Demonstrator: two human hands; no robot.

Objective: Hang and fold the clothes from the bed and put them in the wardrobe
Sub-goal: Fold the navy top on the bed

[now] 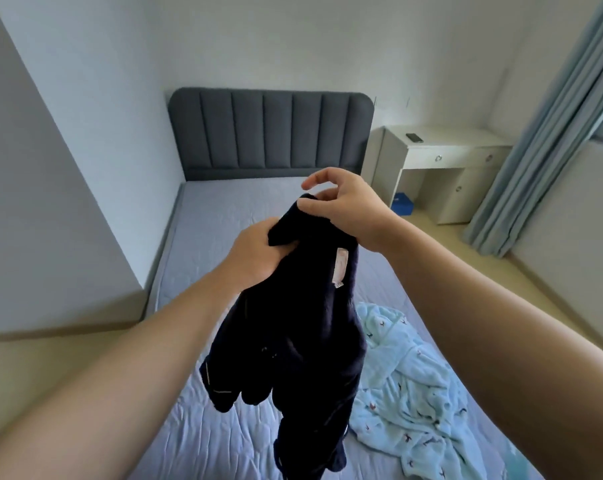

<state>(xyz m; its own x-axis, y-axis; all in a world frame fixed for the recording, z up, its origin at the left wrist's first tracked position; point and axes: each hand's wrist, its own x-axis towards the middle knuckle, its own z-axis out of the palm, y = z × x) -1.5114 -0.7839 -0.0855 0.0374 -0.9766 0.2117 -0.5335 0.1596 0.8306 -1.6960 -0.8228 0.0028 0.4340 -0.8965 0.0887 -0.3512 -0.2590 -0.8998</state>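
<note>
Two grips on a fuzzy navy garment [293, 341], left hand [258, 252] bunching cloth, right hand [350, 209] pinching its top, quilted bed [220, 216] below

Both hands, left [258, 252] and right [345, 207], grip a dark garment [293, 334] above the bed [224, 216]; blue robe [407, 386] at its right edge.

The pale sewn-in label [340, 268] on the dark navy fleece garment [293, 341] is too blurred to read.

Single head camera, looks forward-down along bed [224, 216] toward headboard [271, 129].
</note>
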